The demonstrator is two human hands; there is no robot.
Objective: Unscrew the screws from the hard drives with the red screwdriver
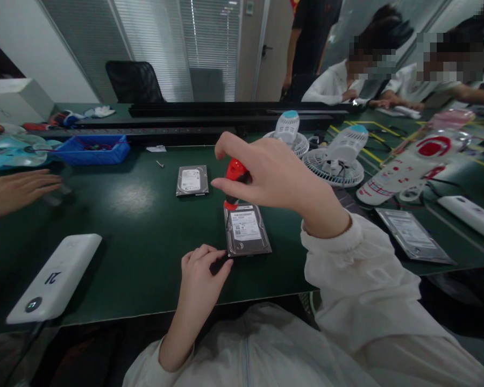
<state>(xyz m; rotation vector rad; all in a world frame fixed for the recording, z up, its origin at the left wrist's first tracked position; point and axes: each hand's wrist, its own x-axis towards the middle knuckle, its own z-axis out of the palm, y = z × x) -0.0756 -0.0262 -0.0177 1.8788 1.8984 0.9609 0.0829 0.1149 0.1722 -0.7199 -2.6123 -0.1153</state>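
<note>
A hard drive with a white label lies flat on the dark green table in front of me. My right hand is closed round the red handle of a screwdriver, held upright over the drive's far left corner. My left hand rests on the table with curled fingers pressed against the drive's near left corner. A second hard drive lies farther back, untouched.
A white device lies near left. Another person's hand rests at the left edge. A blue tray, small white fans, another drive and white devices sit around. People sit at the far right.
</note>
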